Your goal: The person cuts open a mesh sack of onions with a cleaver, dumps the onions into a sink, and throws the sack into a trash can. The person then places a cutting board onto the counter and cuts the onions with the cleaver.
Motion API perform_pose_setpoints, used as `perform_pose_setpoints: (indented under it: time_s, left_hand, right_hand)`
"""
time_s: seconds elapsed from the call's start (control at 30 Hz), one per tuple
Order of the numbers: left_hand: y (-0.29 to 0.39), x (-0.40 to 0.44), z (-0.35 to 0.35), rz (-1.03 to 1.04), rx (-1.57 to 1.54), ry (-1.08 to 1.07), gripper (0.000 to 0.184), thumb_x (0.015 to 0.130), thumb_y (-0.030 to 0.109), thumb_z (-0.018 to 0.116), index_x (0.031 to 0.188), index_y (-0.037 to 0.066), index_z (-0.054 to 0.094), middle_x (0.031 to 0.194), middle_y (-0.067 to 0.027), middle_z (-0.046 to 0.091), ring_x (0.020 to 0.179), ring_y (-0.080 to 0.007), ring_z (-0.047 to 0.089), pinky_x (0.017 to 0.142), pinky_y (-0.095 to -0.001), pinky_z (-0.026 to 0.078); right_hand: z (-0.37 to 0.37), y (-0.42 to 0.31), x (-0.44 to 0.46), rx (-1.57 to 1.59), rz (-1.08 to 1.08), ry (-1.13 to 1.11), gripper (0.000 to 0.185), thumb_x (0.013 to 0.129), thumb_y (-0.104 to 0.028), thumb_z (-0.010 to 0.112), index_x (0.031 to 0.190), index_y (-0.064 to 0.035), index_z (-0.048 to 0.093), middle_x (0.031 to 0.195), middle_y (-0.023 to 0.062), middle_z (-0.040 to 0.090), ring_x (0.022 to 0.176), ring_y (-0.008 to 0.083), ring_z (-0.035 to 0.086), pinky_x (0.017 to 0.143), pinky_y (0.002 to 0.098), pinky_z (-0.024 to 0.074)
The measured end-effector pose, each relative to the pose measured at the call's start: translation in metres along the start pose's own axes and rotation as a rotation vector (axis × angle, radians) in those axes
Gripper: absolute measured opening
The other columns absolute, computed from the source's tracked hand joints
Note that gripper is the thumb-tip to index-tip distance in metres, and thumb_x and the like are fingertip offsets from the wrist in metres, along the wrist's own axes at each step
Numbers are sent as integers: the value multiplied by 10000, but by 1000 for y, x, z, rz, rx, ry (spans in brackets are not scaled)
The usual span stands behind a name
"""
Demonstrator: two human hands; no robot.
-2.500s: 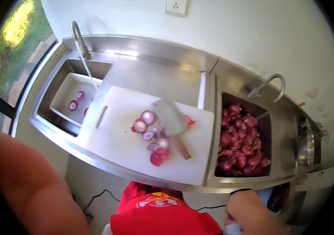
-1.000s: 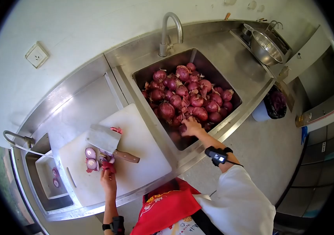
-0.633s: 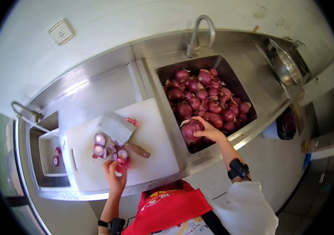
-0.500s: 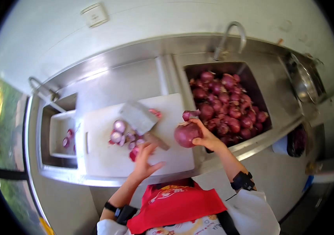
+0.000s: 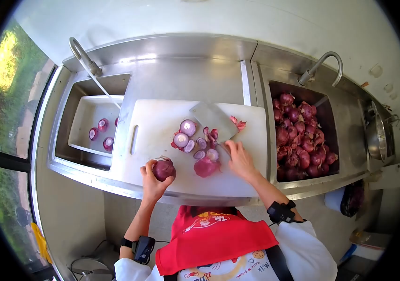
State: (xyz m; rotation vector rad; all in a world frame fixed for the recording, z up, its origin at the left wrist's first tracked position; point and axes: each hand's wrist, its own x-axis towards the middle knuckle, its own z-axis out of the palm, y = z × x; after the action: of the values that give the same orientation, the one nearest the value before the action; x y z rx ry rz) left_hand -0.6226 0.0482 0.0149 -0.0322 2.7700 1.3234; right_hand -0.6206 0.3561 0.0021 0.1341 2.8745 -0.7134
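A whole red onion (image 5: pixel 164 169) is held in my left hand (image 5: pixel 153 183) over the front left of the white cutting board (image 5: pixel 158 122). My right hand (image 5: pixel 241 160) is closed around the handle of the cleaver (image 5: pixel 214 122), whose wide blade lies on the board. Between the hands are cut onion ends and slices (image 5: pixel 187 127), with a red piece of onion peel (image 5: pixel 206 167) nearest me. A few reddish peel scraps (image 5: pixel 239 123) lie beyond the blade's right side.
At the right, a sink holds a heap of red onions (image 5: pixel 303 136). Water runs from the left faucet (image 5: pixel 85 58) into a white tub (image 5: pixel 80 126) with several onions. A metal bowl (image 5: pixel 376 137) stands far right, and a bin with a dark bag (image 5: pixel 352 198) is below the counter.
The onion picked from the right sink has passed from my right hand to my left and moved left over the board. My right hand has taken hold of the cleaver handle. The view has turned left.
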Motion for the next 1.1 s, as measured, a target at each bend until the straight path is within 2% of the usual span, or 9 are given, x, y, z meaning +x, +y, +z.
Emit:
perform_pose_setpoints:
  time_s: [0.1, 0.23, 0.27, 0.4, 0.5, 0.63, 0.67, 0.97, 1.1]
  left_hand:
    - [-3, 1, -8, -4, 120, -58, 751, 592, 262, 777, 1227, 119, 402, 1138, -196, 387, 980, -404, 511, 853, -451, 474]
    - [-10, 10, -12, 61, 111, -149, 791, 580, 274, 801, 1234, 93, 395, 1144, -201, 396, 1027, -373, 489, 901, -434, 445]
    - [-22, 14, -9, 102, 53, -124, 786, 578, 263, 800, 1229, 87, 397, 1158, -203, 388, 1022, -372, 482, 903, -440, 438]
    - [-32, 17, -17, 77, -147, -70, 800, 586, 234, 796, 1234, 53, 364, 1156, -199, 390, 1045, -341, 448, 928, -422, 405]
    - [-36, 17, -22, 24, -245, 4, 827, 593, 231, 801, 1227, 11, 318, 1136, -180, 388, 1048, -301, 450, 924, -385, 396]
    - [-30, 15, -27, -4, -221, 24, 832, 588, 241, 810, 1204, -12, 312, 1127, -178, 393, 1043, -287, 460, 908, -369, 399]
    - [-30, 14, -25, -11, -238, 5, 834, 586, 242, 811, 1204, -13, 312, 1126, -179, 398, 1039, -288, 464, 905, -370, 402]
    - [-13, 29, 25, -40, -201, -75, 802, 614, 267, 796, 1185, -20, 312, 1150, -215, 385, 1041, -322, 459, 904, -396, 401]
    - [-10, 34, 25, -97, -187, -29, 808, 626, 312, 778, 1176, -50, 311, 1133, -191, 345, 1071, -300, 404, 950, -394, 357]
  right_hand:
    - [18, 10, 8, 125, -142, 199, 602, 700, 4, 573, 1245, -145, 366, 1125, 188, 540, 944, 371, 587, 740, 454, 489]
    - [-13, -14, -12, 348, -10, 156, 590, 705, -5, 554, 1245, -137, 355, 896, 178, 600, 770, 362, 615, 675, 430, 478]
    - [-17, -16, -18, 488, -116, 184, 524, 752, -33, 563, 1230, -120, 367, 775, 128, 579, 661, 281, 600, 619, 385, 467]
    - [-32, -38, -25, 598, -10, 48, 270, 872, -146, 538, 1117, -48, 482, 572, 65, 485, 523, 158, 520, 537, 309, 437]
    - [-29, -73, -37, 777, 141, -188, 251, 897, -180, 506, 1104, -37, 503, 566, 82, 489, 520, 160, 526, 518, 311, 423]
    - [2, -89, -36, 491, -260, -150, 255, 870, -160, 499, 1082, -18, 498, 663, 189, 578, 591, 334, 589, 555, 416, 450]
    - [8, -89, -36, 440, -198, -170, 238, 855, -143, 493, 1056, -16, 500, 722, 219, 596, 652, 404, 581, 586, 466, 446]
    - [-17, -76, -43, 387, -51, -69, 228, 854, -124, 511, 1069, -50, 525, 746, 205, 596, 712, 379, 594, 614, 471, 457]
    - [-18, -88, -57, 351, -252, 100, 262, 851, -114, 511, 1105, -57, 540, 811, 182, 616, 732, 354, 605, 613, 453, 481]
